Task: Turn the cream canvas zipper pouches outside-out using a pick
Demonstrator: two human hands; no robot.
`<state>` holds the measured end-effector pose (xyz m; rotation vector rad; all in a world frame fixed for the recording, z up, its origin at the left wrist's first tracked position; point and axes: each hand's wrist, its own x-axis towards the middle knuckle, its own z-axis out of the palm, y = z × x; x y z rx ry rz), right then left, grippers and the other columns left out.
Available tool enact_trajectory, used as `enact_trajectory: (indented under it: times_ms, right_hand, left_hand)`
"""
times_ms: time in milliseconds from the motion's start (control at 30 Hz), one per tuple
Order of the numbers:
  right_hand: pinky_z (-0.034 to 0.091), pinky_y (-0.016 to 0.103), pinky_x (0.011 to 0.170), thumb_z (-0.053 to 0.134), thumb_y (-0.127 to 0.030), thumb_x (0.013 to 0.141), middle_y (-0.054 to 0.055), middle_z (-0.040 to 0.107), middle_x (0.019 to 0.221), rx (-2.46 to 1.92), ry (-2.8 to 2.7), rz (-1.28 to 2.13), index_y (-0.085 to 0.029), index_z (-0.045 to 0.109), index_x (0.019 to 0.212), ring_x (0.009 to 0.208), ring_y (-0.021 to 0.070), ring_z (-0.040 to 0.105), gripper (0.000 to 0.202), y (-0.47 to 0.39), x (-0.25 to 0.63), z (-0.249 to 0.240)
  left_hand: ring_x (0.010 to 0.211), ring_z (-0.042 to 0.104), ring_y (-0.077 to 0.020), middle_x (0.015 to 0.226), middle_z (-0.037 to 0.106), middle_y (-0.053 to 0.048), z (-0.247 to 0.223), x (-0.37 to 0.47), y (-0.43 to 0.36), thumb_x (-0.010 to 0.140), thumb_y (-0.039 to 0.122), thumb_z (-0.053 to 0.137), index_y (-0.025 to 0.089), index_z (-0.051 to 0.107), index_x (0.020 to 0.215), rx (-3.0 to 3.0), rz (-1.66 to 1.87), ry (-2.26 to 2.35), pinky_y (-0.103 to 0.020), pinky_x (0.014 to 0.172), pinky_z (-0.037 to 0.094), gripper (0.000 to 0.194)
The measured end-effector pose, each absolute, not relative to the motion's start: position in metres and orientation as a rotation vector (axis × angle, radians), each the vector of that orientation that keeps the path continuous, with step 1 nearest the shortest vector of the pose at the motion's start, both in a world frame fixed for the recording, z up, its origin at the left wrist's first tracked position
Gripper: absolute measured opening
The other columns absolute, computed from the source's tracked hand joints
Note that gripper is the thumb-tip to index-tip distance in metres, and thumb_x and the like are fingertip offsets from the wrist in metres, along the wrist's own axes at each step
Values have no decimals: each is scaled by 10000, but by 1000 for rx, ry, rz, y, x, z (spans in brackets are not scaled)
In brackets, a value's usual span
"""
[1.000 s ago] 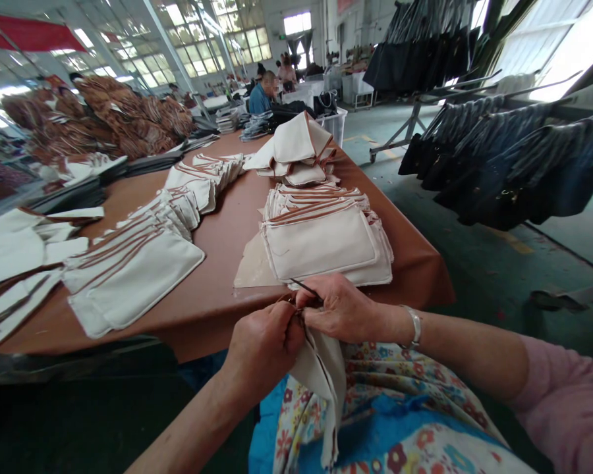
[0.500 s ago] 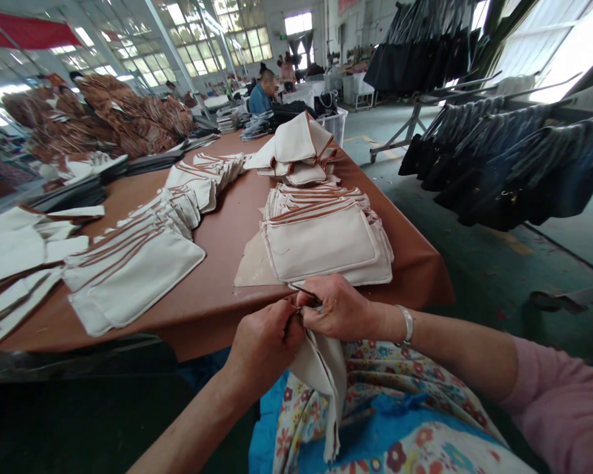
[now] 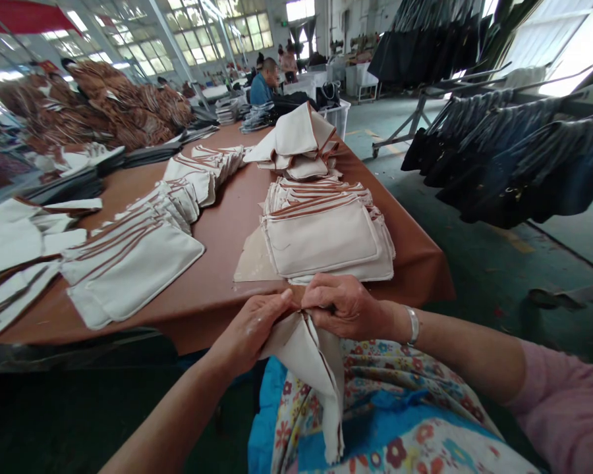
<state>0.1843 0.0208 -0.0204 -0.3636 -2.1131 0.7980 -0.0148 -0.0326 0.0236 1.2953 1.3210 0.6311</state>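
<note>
A cream fabric piece [image 3: 309,368] with brown edging hangs folded between my hands, over my floral apron. My left hand [image 3: 259,322] pinches its upper left part, thumb stretched along the top edge. On the other side my right hand [image 3: 346,304], with a silver bracelet at the wrist, has its fingers closed on the piece's top edge. Just beyond the hands lies a stack of cream panels [image 3: 321,240] with brown trim, on the brown-covered table [image 3: 222,243]. Whether a tool is in my right hand cannot be made out.
More cream panels [image 3: 138,270] fan out on the table's left side. Folded cream pieces [image 3: 296,135] lie behind the stack. Brown bundles [image 3: 123,105] are piled at the back left. Black items hang on a rack [image 3: 415,125] at the right. A person [image 3: 261,85] sits far back.
My left hand has shifted left and loosened, its thumb now extended, spreading the fabric's top. The dark thin thing that stuck out of my right hand no longer shows.
</note>
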Motion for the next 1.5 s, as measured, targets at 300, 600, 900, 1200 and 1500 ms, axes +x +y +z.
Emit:
enact_trajectory:
  times_ms: [300, 600, 900, 1200, 1500]
  right_hand:
    - [445, 241, 681, 606, -252, 879, 29, 584, 841, -382, -1971, 1281, -151, 600, 994, 735, 124, 526, 153, 25, 194, -12]
    - [340, 169, 533, 644, -349, 890, -37, 474, 662, -442, -1996, 1926, -110, 576, 765, 590, 58, 400, 278, 40, 199, 22]
    - [284, 147, 321, 733, -449, 802, -77, 479, 560, -412, -1442, 2248, -144, 579, 810, 360, 33, 370, 342, 26, 190, -3]
    - [275, 166, 323, 417, -577, 966, -22, 552, 623, -475, -1746, 2047, -88, 673, 912, 354, 33, 409, 554, 43, 201, 27]
    - [274, 155, 396, 663, -494, 853, -59, 430, 583, -446, -1786, 1891, -124, 575, 755, 459, 37, 360, 393, 39, 199, 39]
  left_hand:
    - [613, 411, -97, 710, 478, 13, 39, -18, -30, 922, 483, 555, 124, 601, 831, 1475, 446, 1221, -194, 516, 304, 373]
    - [654, 417, -115, 701, 459, 17, 54, -10, -32, 969, 402, 482, 140, 571, 751, 1874, 496, 1288, -223, 578, 338, 353]
    - [617, 429, -112, 708, 485, -2, 32, -17, -33, 891, 499, 602, 137, 599, 762, 1312, 788, 984, -219, 552, 361, 384]
    - [767, 484, -142, 853, 562, -41, 62, -24, -36, 897, 292, 646, 123, 677, 903, 1337, 599, 958, -235, 680, 398, 172]
    - [864, 564, -199, 952, 630, -72, 65, -34, -30, 842, 412, 695, 131, 681, 1039, 1418, 479, 1000, -267, 753, 475, 343]
